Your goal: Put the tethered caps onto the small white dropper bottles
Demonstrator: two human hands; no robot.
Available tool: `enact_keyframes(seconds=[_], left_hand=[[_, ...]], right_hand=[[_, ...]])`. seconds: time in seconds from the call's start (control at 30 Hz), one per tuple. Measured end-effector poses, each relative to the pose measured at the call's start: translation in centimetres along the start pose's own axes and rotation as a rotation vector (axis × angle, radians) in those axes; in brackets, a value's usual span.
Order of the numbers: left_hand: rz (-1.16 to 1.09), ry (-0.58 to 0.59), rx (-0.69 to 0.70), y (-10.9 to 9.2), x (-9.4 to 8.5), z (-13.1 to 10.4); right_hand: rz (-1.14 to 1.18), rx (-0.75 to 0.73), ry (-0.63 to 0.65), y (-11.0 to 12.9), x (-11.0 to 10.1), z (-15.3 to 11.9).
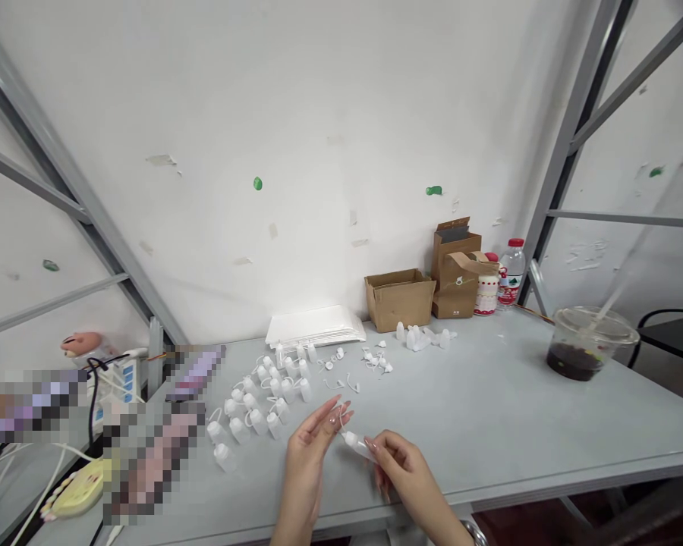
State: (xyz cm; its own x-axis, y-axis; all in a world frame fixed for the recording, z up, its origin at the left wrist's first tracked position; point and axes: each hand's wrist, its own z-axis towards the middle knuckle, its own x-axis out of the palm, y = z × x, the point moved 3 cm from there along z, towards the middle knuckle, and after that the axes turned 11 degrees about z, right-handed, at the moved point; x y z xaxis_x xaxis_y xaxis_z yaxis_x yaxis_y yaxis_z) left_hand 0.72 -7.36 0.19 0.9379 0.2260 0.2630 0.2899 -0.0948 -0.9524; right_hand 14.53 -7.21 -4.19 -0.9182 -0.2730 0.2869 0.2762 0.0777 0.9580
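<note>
A small translucent white bottle [357, 443] is held above the table's front part, tilted, its neck toward the upper left. My right hand [399, 461] pinches its body. My left hand [314, 440] has thumb and fingers pressed together at the thin looped strap by the bottle's neck; the cap end is hard to make out between the fingertips. To the left of my left hand, several capped bottles [256, 421] with looped straps stand in a group. Loose white caps [387, 368] lie beyond my hands, and uncapped-looking small bottles [414, 338] lie farther back.
White sheets [316, 326] are stacked by the wall. An open cardboard box [401, 305], a brown paper bag [458, 280] and a water bottle [511, 277] stand behind. On the right is a plastic bowl [580, 353] with dark liquid; cables and a yellow object [78, 489] are left.
</note>
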Motion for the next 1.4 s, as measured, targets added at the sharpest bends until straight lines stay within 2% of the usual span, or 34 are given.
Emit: enact_keyframes(seconds=[0.27,0.5,0.77,1.07,1.4], left_hand=[[0.041,-0.123,0.028,0.8,-0.6,0.6],[-0.104,-0.038,-0.077,2.0,-0.4,0.6],[-0.154,-0.001,-0.122,1.9,-0.2,0.3],[-0.100,-0.021,-0.096,1.7,-0.3,0.3],[0.057,-0.045,0.017,1.4,-0.4,0.4]], right_hand=[[-0.045,0.003,-0.008,-0.1,0.0,-0.1],[0.030,-0.010,-0.009,0.2,-0.1,-0.1],[0.029,-0.024,-0.032,0.0,-0.2,0.0],[0.011,-0.023,-0.028,0.1,-0.2,-0.1],[-0.032,-0.034,-0.048,0.1,-0.1,0.0]])
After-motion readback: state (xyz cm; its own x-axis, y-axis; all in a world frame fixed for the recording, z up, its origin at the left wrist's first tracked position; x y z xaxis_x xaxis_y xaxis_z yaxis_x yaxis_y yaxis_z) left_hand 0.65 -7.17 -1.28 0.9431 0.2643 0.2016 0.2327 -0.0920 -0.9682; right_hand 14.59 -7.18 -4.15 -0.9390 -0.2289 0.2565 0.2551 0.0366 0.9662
